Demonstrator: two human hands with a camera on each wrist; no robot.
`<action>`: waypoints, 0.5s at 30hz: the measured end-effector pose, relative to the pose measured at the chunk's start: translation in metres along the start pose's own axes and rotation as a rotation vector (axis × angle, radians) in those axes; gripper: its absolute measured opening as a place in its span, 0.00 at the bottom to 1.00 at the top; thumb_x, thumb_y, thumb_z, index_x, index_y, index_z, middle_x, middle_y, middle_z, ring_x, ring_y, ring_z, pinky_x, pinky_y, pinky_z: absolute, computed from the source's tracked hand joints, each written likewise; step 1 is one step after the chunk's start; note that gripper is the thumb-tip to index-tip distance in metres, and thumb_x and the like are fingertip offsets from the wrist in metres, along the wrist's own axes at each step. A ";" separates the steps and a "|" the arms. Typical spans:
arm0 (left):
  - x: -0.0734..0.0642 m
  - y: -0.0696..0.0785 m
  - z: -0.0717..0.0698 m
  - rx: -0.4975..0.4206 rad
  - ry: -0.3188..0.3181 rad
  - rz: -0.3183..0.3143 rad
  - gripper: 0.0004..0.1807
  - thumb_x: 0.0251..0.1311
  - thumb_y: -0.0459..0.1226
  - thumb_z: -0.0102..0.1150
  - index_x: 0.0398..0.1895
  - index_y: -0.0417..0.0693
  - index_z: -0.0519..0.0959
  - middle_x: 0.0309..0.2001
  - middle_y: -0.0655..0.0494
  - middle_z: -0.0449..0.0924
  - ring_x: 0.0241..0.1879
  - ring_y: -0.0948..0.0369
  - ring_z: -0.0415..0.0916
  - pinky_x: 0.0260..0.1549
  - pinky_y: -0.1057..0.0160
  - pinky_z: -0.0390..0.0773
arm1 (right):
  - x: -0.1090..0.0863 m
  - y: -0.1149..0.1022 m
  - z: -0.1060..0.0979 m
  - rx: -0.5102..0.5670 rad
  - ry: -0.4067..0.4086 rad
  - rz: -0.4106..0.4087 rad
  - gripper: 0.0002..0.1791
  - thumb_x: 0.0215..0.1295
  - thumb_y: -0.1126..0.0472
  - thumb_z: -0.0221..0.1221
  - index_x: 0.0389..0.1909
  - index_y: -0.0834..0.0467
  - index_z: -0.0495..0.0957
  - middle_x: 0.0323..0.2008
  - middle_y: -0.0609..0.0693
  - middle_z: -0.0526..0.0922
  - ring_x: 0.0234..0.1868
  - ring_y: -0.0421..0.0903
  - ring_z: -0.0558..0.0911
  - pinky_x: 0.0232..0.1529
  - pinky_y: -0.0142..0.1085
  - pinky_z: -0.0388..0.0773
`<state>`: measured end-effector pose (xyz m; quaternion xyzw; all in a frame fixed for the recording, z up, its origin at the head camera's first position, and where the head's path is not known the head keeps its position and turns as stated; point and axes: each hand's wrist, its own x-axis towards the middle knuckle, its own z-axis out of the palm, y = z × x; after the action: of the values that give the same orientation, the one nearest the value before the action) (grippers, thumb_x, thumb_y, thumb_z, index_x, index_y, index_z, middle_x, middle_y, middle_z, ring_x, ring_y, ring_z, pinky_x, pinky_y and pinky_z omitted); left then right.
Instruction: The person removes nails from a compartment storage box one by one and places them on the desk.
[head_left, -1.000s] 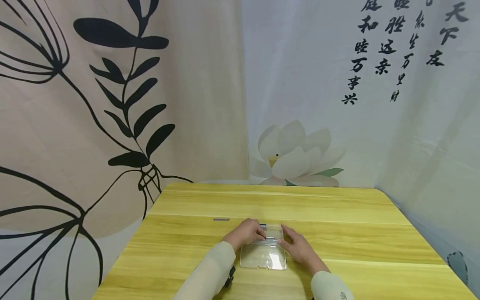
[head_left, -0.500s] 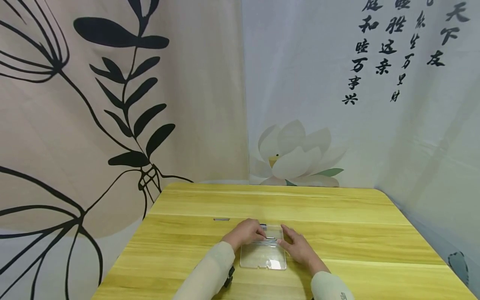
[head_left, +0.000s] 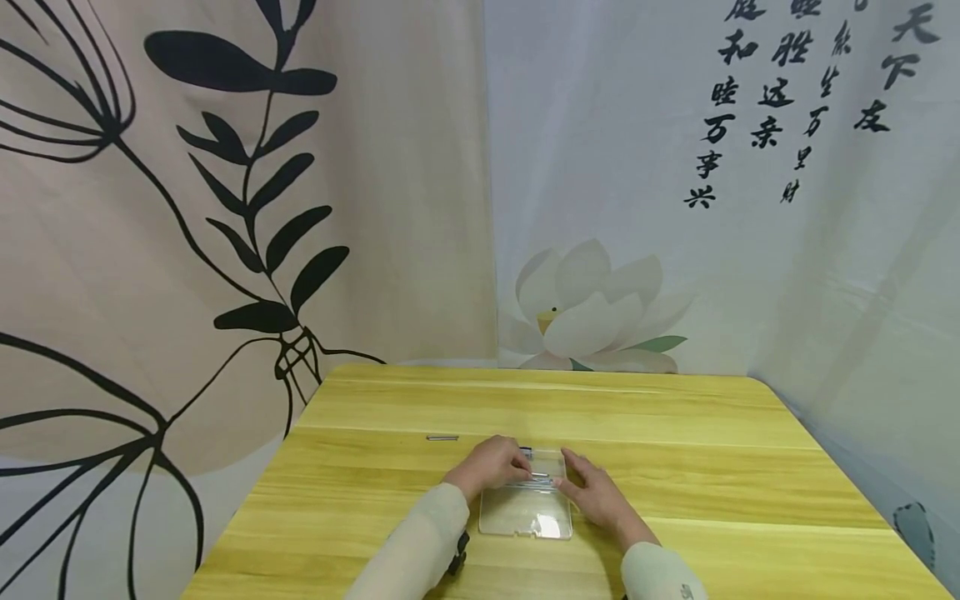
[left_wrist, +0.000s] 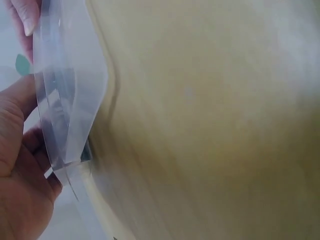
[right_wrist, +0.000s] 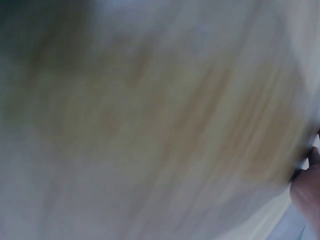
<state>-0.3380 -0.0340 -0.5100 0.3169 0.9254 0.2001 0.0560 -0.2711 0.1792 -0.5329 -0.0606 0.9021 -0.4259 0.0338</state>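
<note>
A clear plastic case (head_left: 525,512) lies opened flat on the table, its hinge line running crosswise between the two halves. My left hand (head_left: 491,463) reaches over the left side of the far half, thumb and fingertips bent together. From those fingertips a thin silvery rod (head_left: 540,475) sticks out to the right, and the hand pinches its left end. My right hand (head_left: 596,493) rests along the case's right edge, index finger stretched toward the far corner, thumb near the hinge. In the left wrist view my left thumb (left_wrist: 24,95) lies close against the case's see-through edge (left_wrist: 55,115).
A small dark, blue-edged piece (head_left: 527,452) shows at the case's far left corner. Another thin metal rod (head_left: 442,437) lies on the wooden table (head_left: 675,450), left of and beyond the case. A printed cloth (head_left: 420,208) hangs behind the table.
</note>
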 end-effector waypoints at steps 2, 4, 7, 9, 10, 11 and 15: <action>0.000 -0.002 0.000 -0.020 0.000 0.001 0.03 0.60 0.42 0.70 0.31 0.56 0.90 0.28 0.70 0.73 0.30 0.71 0.68 0.32 0.69 0.72 | 0.000 0.000 0.000 -0.002 -0.002 0.000 0.35 0.72 0.50 0.58 0.75 0.57 0.60 0.70 0.59 0.67 0.74 0.66 0.52 0.69 0.64 0.41; -0.001 -0.002 -0.001 -0.043 0.000 0.001 0.03 0.60 0.42 0.70 0.30 0.55 0.89 0.29 0.69 0.74 0.30 0.71 0.69 0.32 0.69 0.72 | 0.000 0.000 0.000 0.000 -0.004 0.002 0.35 0.72 0.51 0.58 0.75 0.57 0.60 0.70 0.59 0.67 0.74 0.66 0.52 0.69 0.64 0.41; -0.003 -0.004 -0.003 -0.085 0.010 0.004 0.03 0.59 0.40 0.70 0.29 0.54 0.89 0.29 0.69 0.75 0.30 0.71 0.70 0.33 0.69 0.73 | 0.000 -0.001 0.000 -0.001 -0.006 0.005 0.35 0.73 0.51 0.57 0.75 0.57 0.60 0.70 0.59 0.67 0.74 0.66 0.52 0.69 0.65 0.42; -0.005 -0.005 -0.005 -0.110 0.021 0.018 0.03 0.59 0.38 0.69 0.29 0.53 0.89 0.29 0.68 0.76 0.30 0.71 0.70 0.33 0.70 0.73 | 0.000 -0.002 0.000 -0.001 -0.008 0.008 0.35 0.73 0.51 0.57 0.75 0.57 0.60 0.70 0.59 0.66 0.74 0.66 0.51 0.69 0.65 0.42; -0.005 -0.006 -0.005 -0.123 0.025 0.024 0.03 0.59 0.37 0.69 0.29 0.52 0.89 0.29 0.68 0.76 0.30 0.70 0.71 0.33 0.70 0.73 | -0.001 -0.002 0.000 0.000 -0.008 0.012 0.34 0.73 0.51 0.57 0.75 0.57 0.60 0.70 0.59 0.66 0.74 0.66 0.51 0.68 0.65 0.42; -0.005 -0.006 -0.006 -0.133 0.031 0.033 0.03 0.58 0.36 0.69 0.29 0.52 0.89 0.29 0.68 0.77 0.30 0.70 0.71 0.33 0.70 0.74 | -0.001 -0.003 0.000 0.001 -0.007 0.015 0.34 0.73 0.51 0.57 0.75 0.57 0.60 0.71 0.59 0.66 0.74 0.67 0.51 0.68 0.66 0.43; -0.006 -0.010 -0.007 -0.195 0.054 0.052 0.04 0.58 0.34 0.68 0.29 0.50 0.89 0.29 0.67 0.78 0.29 0.70 0.71 0.33 0.70 0.74 | -0.001 -0.003 0.000 0.003 -0.006 0.024 0.34 0.73 0.52 0.57 0.76 0.56 0.59 0.71 0.60 0.64 0.74 0.67 0.50 0.67 0.67 0.43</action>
<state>-0.3409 -0.0474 -0.5079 0.3283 0.8943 0.2989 0.0564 -0.2701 0.1771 -0.5302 -0.0510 0.9019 -0.4268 0.0420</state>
